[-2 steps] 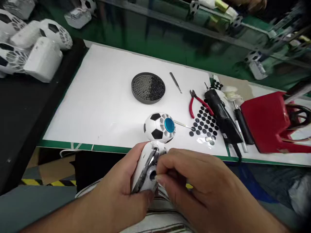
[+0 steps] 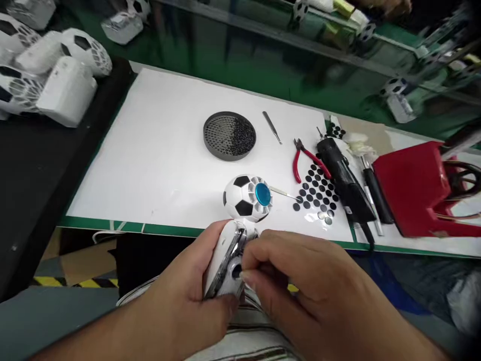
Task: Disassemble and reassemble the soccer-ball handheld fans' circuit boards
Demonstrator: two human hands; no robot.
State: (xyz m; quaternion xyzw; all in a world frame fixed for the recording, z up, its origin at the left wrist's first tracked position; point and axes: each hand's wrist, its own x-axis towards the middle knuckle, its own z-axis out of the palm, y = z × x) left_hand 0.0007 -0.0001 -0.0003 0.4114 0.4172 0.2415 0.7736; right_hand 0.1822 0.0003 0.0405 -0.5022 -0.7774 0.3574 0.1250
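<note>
My left hand (image 2: 188, 296) wraps round the white handle (image 2: 225, 258) of a small hand-held fan just below the table's front edge. The fan's football-patterned head (image 2: 246, 198) with a blue centre cap points up over the white work mat (image 2: 150, 150). My right hand (image 2: 296, 281) is closed, its fingertips pinched against the handle's inner side near a dark round spot. Whether the right fingers hold anything small is hidden.
On the mat lie a round grey tray of black dots (image 2: 229, 135), tweezers (image 2: 272, 127), red-handled pliers (image 2: 304, 160), a sheet of black stickers (image 2: 317, 193), a black tool (image 2: 343, 180) and a red box (image 2: 415, 188). Several football fans (image 2: 56, 70) are piled at far left.
</note>
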